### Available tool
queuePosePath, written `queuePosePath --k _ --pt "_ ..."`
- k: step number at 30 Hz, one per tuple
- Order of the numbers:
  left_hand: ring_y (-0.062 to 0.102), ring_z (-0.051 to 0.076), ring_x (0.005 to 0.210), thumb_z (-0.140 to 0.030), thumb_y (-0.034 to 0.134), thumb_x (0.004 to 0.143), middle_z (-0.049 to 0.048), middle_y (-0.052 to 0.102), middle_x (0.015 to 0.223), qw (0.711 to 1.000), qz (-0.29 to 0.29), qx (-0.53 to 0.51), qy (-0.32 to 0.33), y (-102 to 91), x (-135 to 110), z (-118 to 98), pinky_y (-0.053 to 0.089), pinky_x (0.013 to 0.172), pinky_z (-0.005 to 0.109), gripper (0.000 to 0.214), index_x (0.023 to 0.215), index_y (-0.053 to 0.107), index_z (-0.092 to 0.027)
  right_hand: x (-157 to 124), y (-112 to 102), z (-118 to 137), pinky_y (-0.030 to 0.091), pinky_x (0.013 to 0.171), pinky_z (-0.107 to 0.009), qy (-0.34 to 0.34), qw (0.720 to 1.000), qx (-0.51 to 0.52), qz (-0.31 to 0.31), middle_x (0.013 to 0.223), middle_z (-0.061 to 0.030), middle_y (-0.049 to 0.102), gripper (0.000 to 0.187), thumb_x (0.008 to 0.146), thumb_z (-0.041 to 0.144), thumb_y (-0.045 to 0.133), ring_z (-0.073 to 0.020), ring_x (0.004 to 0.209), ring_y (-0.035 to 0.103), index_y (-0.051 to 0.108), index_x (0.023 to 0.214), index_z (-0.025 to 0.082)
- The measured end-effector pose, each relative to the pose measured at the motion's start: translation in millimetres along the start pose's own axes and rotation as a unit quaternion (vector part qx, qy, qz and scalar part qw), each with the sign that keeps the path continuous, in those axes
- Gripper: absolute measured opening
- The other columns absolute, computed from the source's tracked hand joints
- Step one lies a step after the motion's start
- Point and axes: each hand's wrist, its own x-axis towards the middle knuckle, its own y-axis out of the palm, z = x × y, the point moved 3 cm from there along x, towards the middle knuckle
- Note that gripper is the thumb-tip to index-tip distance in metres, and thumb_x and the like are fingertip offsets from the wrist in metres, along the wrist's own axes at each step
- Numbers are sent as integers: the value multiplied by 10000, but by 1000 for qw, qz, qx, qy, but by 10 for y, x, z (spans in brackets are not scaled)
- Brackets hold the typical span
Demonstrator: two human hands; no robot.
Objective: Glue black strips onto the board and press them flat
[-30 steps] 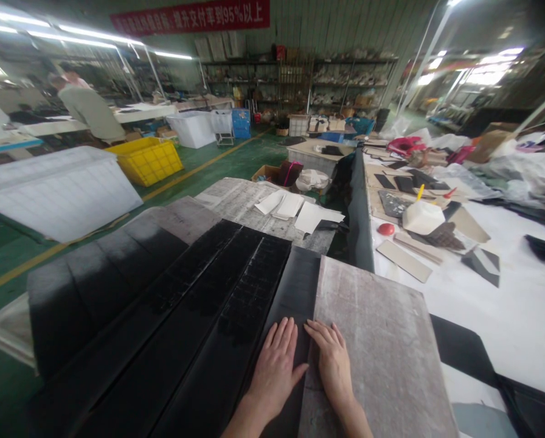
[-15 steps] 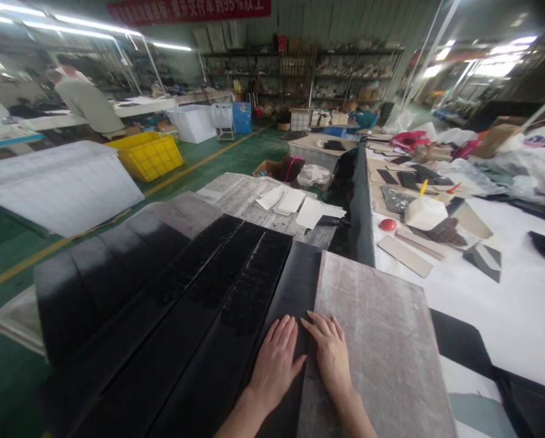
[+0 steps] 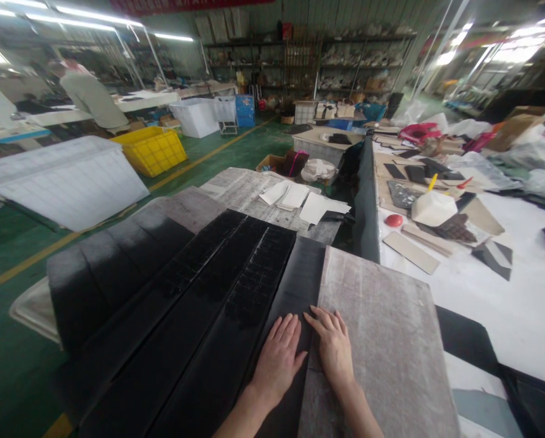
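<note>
My left hand lies flat on a long black strip, fingers stretched out and thumb spread to the right. Close by, my right hand rests along the strip's right edge, its fingertips on the black and its palm over the grey board. Neither hand grips anything. Left of the strip, several wider black strips lie side by side, with whitish streaks at their far ends. More black sheets with a duller sheen hang over the left side of the board.
White cut pieces lie on the board's far end. A white worktable on the right carries a white container, a red round object and scraps. White bins and a yellow basket stand left. A person is at a far table.
The view has shifted slightly, so the surroundings sit a little further right. Both hands stay on the strip in nearly the same pose.
</note>
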Motion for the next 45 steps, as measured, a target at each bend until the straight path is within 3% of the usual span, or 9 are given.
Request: queuePosePath --k 6,9,12,14,19,26,45 --pt "347 284 1409 -273 529 939 130 388 1514 1000 -2 -4 1 -16 -14 -16 396 1134 501 567 1453 343 -123 -3 18 -73 298 1147 -534 10 998 62 -17 1352 21 606 540 886 56 369 -202 1284 505 590 1272 363" --pt "386 291 1383 -273 568 920 136 439 1470 1000 -4 -8 -17 -14 -20 -15 418 1117 507 556 1425 384 -131 -29 12 -180 377 1111 -518 32 986 141 -83 1268 -41 665 483 922 98 321 -193 1216 576 597 1276 277" --pt "403 294 1369 -289 603 906 131 463 1441 1000 -6 -10 -27 17 -37 -8 420 1118 503 564 1410 405 -134 -79 -51 -174 402 1098 -511 44 975 167 -141 1286 -71 651 441 942 145 321 -212 1311 500 602 1269 238" --pt "395 301 1372 -297 604 907 134 457 1442 1000 -8 -12 -26 40 -48 -3 414 1122 507 560 1404 410 -128 -105 -73 -75 343 1135 -532 11 983 135 -120 1320 -44 630 442 935 144 350 -218 1374 424 595 1279 272" --pt "430 304 1345 -267 590 910 147 496 1393 1000 -4 -10 -23 22 -54 -6 426 1112 498 507 1371 447 -112 -141 32 93 323 1141 -501 -23 999 42 -15 1375 16 594 465 906 121 441 -212 1343 464 576 1290 344" --pt "390 270 1381 -140 541 891 116 448 1468 1000 11 2 -7 -90 -155 -49 392 1146 462 547 1417 392 -113 -144 77 79 278 1162 -466 -16 999 27 -13 1389 35 581 504 905 73 403 -184 1357 442 561 1305 336" --pt "359 254 1402 -165 491 923 97 413 1501 1000 14 17 -10 -17 -262 -42 379 1160 457 523 1433 386 -112 -146 87 72 269 1163 -454 -16 999 26 -12 1395 49 572 512 890 52 386 -182 1363 429 572 1281 326"
